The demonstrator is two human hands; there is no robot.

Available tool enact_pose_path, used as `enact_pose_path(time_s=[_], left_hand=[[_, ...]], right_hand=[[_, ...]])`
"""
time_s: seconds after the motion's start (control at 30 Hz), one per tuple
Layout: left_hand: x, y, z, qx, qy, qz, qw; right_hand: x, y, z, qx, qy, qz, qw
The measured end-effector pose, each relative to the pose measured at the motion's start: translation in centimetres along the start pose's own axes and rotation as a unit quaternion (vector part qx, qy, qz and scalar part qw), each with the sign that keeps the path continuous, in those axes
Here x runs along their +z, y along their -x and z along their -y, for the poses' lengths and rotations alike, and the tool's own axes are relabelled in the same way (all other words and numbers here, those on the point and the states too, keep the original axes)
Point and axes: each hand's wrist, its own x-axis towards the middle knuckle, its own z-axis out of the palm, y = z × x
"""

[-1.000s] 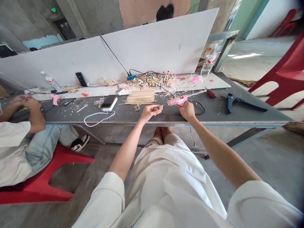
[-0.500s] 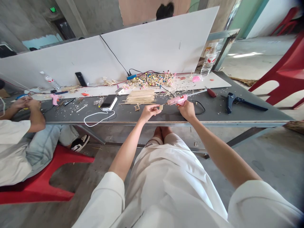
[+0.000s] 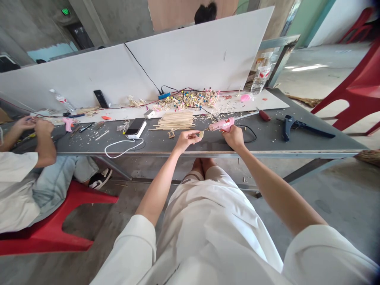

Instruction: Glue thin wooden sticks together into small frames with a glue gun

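Pinched in the fingertips of my left hand (image 3: 187,140) is a small piece made of short wooden sticks (image 3: 201,134). My right hand (image 3: 233,137) is wrapped round the handle of a pink hot glue gun (image 3: 222,124), its nozzle pointing left at the stick piece. Whether the nozzle touches the wood I cannot tell. A clear glue stick runs out of the gun's back. Just beyond my left hand lies a row of thin wooden sticks (image 3: 175,120), with a small stick frame (image 3: 171,133) in front of it.
Matchstick-like pieces with coloured heads (image 3: 190,99) are heaped at the back. On the right lie a red-handled screwdriver (image 3: 264,115) and dark blue cutters (image 3: 287,127). A power bank (image 3: 136,128) with a white cable sits left. A co-worker's hands (image 3: 41,126) work at the far left.
My hands, the stick piece and the glue gun stay almost where they were. At the far left, the co-worker's hands have shifted slightly and moved a little apart.
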Motion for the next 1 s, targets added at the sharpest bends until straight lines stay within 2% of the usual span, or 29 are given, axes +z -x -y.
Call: enact_pose_path(time_s=[0.4,0.63,0.77,0.87,1.0], left_hand=[[0.0,0.0,0.1,0.002,0.001,-0.003,1.000],[0.1,0.1,-0.2,0.000,-0.003,-0.001,1.000],[0.1,0.0,-0.1,0.000,-0.005,-0.004,1.000],[0.1,0.0,0.1,0.001,-0.002,-0.002,1.000],[0.1,0.0,0.0,0.002,0.002,-0.002,1.000]], right_hand=[[-0.5,0.1,0.3,0.038,-0.073,-0.023,0.996],[-0.6,-0.2,-0.4,0.109,-0.110,-0.108,0.982],[-0.4,-0.5,-0.9,0.129,-0.081,-0.107,0.983],[-0.3,-0.3,-0.7,0.117,-0.037,-0.104,0.987],[-0.5,0.5,0.0,0.085,0.015,-0.134,0.987]])
